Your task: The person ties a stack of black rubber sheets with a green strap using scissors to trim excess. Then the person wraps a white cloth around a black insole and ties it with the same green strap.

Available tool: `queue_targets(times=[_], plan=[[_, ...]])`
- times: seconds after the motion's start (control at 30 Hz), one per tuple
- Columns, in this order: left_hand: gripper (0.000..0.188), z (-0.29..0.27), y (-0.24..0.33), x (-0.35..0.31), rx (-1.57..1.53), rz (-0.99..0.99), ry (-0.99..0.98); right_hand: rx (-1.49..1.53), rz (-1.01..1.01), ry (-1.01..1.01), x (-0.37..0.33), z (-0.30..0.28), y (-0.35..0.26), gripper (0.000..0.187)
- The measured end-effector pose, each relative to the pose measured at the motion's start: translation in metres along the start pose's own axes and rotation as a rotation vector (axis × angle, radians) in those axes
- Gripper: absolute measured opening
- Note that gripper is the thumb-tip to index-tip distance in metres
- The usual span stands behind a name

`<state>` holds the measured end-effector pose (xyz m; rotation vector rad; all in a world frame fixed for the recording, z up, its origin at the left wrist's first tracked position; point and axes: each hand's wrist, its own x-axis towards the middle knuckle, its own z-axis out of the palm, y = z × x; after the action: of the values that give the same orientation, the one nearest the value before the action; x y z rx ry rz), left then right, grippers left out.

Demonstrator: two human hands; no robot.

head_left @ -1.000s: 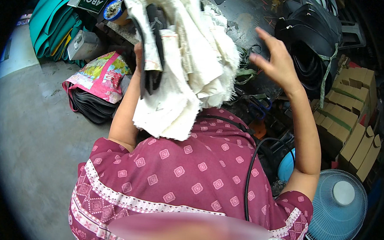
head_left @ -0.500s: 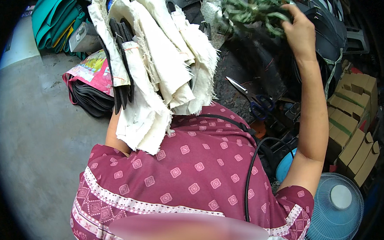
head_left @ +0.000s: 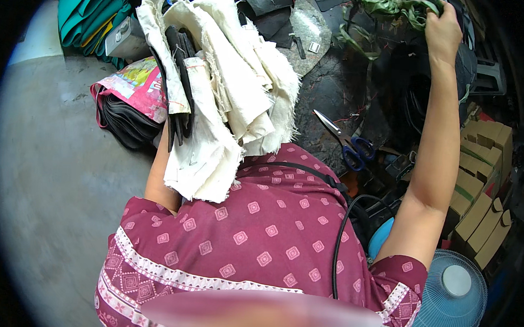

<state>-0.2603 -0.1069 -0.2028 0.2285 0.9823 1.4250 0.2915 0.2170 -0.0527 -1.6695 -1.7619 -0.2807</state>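
Tangle of green cord point(head_left: 400, 5) at the far right, gripped in the closed right hand point(head_left: 442, 31), arm stretched up and away from the body; strands trailing down to the left. Draped over the left forearm, frayed cream cloth strips point(head_left: 230, 96) with black straps point(head_left: 180, 82); left hand hidden beneath, grip unclear. Below, scissors point(head_left: 349, 144) on dark, cluttered floor; grey concrete point(head_left: 42, 170) leftward, blue fan point(head_left: 450, 300) at lower right.

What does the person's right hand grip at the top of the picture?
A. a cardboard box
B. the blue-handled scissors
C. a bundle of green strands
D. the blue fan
C: the right hand is closed on the bundle of green strands, while the blue-handled scissors lie apart, lower down on the dark surface.
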Motion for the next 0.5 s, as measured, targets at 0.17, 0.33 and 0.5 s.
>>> queue_targets(times=[0.17,0.33,0.5], plan=[[0.066,0.012,-0.002,-0.004,-0.021,0.000,-0.026,0.339,0.037,-0.582,-0.019,-0.014,-0.039,0.073],[0.063,0.048,-0.013,0.006,-0.031,-0.028,-0.155,0.037,-0.307,-0.396,-0.065,-0.025,-0.060,0.051],[0.061,0.096,-0.035,0.041,-0.062,-0.107,-0.360,0.076,-0.383,-1.255,-0.163,-0.055,-0.055,0.044]])
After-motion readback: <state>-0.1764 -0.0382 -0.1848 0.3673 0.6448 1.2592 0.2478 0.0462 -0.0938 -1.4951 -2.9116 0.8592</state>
